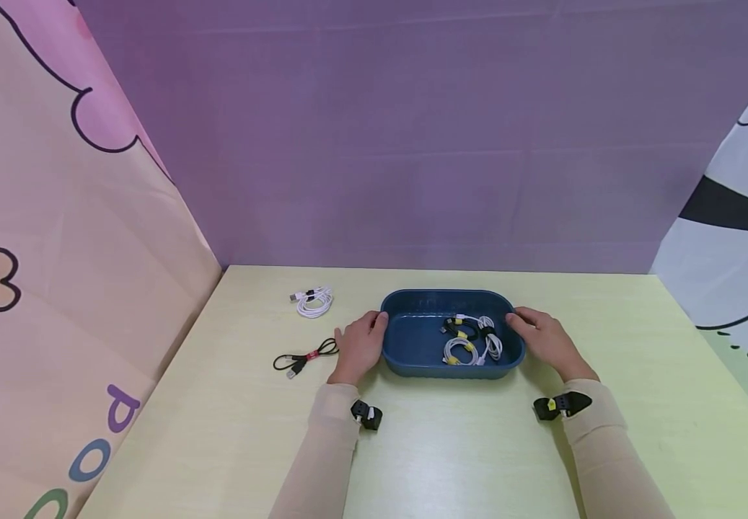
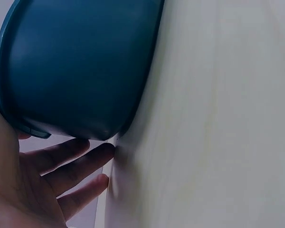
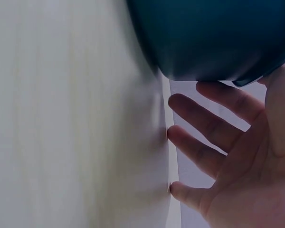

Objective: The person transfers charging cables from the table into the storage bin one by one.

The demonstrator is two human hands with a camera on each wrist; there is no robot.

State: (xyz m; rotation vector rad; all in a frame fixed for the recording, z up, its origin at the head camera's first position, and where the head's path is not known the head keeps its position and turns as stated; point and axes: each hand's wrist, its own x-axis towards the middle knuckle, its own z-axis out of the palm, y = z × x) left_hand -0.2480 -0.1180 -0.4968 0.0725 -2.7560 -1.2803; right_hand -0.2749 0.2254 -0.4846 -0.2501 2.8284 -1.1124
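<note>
A blue plastic bin (image 1: 412, 331) sits on the table between both hands. My left hand (image 1: 358, 349) grips its left end, thumb over the rim and fingers outside against the wall. At the opposite end my right hand (image 1: 547, 343) holds the rim in the same way. In the right wrist view, the index fingertip meets the bin's wall (image 3: 213, 42) while the other fingers spread near the tabletop. Inside the bin, toward the right, lie a black cable (image 1: 461, 329), a white cable with yellow ties (image 1: 453, 358) and a white cable with a black tie (image 1: 493, 345).
A coiled white cable (image 1: 314, 303) lies on the table (image 1: 451, 447) at the back left. Closer, beside my left hand, is a black cable with a red tie (image 1: 312, 355). A purple backdrop (image 1: 412, 144) stands behind the table, with printed cloth (image 1: 88, 238) along the left.
</note>
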